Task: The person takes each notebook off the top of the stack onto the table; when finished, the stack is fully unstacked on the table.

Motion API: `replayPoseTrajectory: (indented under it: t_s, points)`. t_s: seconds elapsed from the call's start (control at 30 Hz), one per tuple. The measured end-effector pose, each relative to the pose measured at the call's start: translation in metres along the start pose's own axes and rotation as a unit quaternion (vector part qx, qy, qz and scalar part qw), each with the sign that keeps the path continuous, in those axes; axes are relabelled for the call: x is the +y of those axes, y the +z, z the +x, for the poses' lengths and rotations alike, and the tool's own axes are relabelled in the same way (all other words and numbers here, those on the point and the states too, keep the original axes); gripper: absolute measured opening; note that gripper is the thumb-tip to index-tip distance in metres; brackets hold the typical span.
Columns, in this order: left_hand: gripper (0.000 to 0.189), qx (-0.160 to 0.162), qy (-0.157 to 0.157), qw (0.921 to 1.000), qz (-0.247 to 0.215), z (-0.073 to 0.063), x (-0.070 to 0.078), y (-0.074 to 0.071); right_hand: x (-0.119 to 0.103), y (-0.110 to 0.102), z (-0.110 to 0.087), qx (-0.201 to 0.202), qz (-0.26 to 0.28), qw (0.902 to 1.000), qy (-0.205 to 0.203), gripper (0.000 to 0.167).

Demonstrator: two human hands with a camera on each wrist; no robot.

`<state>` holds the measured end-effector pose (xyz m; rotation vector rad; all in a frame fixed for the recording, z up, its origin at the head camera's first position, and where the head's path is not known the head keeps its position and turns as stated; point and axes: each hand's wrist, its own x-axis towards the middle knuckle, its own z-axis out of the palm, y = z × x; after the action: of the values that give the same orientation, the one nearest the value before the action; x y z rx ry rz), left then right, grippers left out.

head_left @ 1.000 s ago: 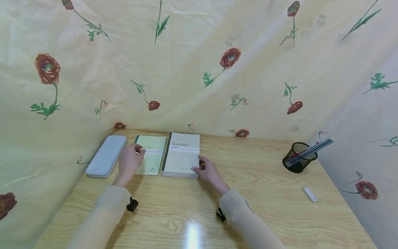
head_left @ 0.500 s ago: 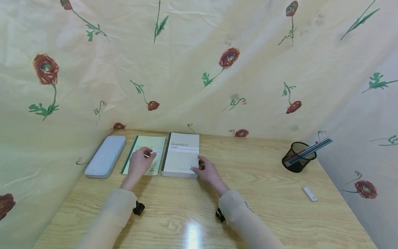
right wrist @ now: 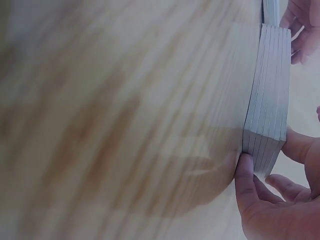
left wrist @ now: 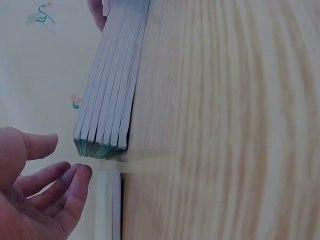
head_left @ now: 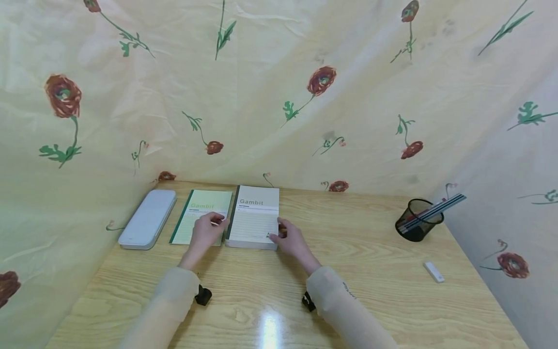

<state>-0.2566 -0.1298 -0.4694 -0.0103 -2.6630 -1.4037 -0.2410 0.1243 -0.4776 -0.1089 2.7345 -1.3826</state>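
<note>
A stack of several white notebooks [head_left: 255, 220] with dark spines lies at the back of the table, its cover printed "Gambit". My right hand [head_left: 293, 240] holds its lower right corner; in the right wrist view a fingertip is low against the stack's side [right wrist: 262, 150] and the thumb is at the top edge. Left of the stack lies a pale green notebook [head_left: 185, 225] with a green spine. Over its right part is my left hand [head_left: 206, 231], near the stack's left edge. The left wrist view shows that hand's thumb and fingers [left wrist: 75, 192] apart from the notebooks.
A white oblong case [head_left: 148, 219] lies at the left table edge. At the right stand a black mesh pen cup [head_left: 414, 228] with striped pencils [head_left: 442, 207] and, nearer, a small white stick-shaped object [head_left: 434, 272]. A flowered cloth [head_left: 261, 97] hangs behind the table.
My left hand has moved right across the green notebook, from its left side to beside the stack, uncovering its spine. My right hand and the notebooks have stayed in place.
</note>
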Motion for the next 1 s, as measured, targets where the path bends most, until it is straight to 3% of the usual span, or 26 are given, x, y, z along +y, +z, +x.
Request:
replayPoseTrajectory:
  t_s: [0.6, 1.0]
  points:
    - [0.029, -0.031, -0.035, 0.9989, -0.01, -0.006, 0.0, 0.016, -0.001, -0.002, -0.001, 0.011, 0.012, 0.9999, 0.0, 0.059]
    - [0.03, -0.039, -0.049, 0.9981, -0.002, -0.008, -0.001, 0.016, -0.007, -0.003, -0.004, 0.015, 0.047, 0.9986, 0.016, 0.061]
